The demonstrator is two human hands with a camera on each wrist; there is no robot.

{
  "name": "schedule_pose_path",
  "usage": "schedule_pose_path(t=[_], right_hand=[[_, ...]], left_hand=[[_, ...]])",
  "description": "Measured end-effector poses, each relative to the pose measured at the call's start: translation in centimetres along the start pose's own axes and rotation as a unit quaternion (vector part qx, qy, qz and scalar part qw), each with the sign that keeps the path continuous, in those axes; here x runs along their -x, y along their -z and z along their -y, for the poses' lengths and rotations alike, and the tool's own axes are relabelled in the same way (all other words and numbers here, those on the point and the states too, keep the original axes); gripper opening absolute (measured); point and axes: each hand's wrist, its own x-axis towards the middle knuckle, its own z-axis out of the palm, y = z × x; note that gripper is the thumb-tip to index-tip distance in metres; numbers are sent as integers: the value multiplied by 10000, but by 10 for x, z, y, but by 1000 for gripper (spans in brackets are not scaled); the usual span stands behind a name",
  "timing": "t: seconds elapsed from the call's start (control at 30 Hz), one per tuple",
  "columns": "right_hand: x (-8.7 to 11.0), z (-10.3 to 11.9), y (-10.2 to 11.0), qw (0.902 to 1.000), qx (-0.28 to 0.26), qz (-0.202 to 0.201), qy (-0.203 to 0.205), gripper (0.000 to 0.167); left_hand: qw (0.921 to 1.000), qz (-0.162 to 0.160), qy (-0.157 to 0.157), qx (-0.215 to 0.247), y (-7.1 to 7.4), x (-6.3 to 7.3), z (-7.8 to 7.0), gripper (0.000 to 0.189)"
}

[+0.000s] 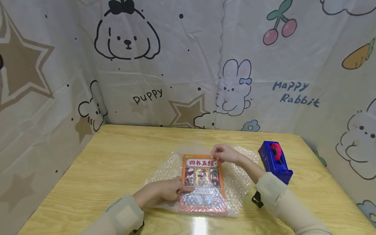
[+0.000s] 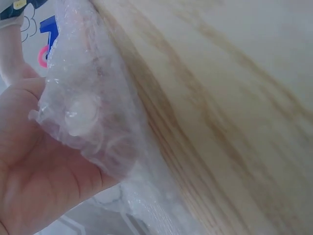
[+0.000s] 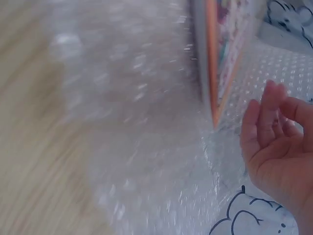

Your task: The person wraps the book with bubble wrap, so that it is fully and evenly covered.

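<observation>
A book [image 1: 202, 182] with an orange cover and red Chinese characters lies face up on a sheet of bubble wrap [image 1: 241, 182]. A flap of the wrap covers its lower part. At the book's left edge, my left hand [image 1: 170, 189] grips the flap, thumb on top; in the left wrist view the wrap [image 2: 93, 112] hides the fingers. My right hand [image 1: 224, 153] is at the book's upper right corner, thumb and fingertips together, pinching the far part of the wrap. From the right wrist view, the hand [image 3: 279, 137] shows curled fingers beside the book's orange edge [image 3: 212, 73].
A blue tape dispenser [image 1: 274, 161] with a pink-red roll stands on the wooden table [image 1: 123, 153], right of the wrap and close to my right forearm. Behind the table hangs a printed cloth [image 1: 188, 65] with cartoon animals and stars, which also runs along both sides.
</observation>
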Motion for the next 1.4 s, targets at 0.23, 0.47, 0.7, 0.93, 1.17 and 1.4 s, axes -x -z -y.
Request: schedule_pose_path(t=[0.23, 0.47, 0.7, 0.93, 1.17, 1.4], right_hand=[[20, -12, -12, 9940, 982, 464, 151, 22], [26, -21, -26, 9836, 1780, 266, 78, 26], [25, -25, -31, 9820, 1868, 159, 212, 34], [25, -26, -35, 9773, 2113, -24, 184, 36], [27, -29, -36, 9770, 2111, -165, 254, 33], [35, -35, -29, 9842, 1710, -36, 451, 28]], left_hand=[[10000, 2, 54, 55, -1, -2, -1, 57], [9966, -343, -132, -736, -2, -6, -5, 45], [9773, -1476, -509, -1430, -6, -24, -12, 23], [9627, -1944, -487, -1816, -9, -32, -15, 54], [9826, -1308, -254, -1294, -4, -34, -7, 96], [9919, -440, -194, -1172, 1, -38, -2, 75]])
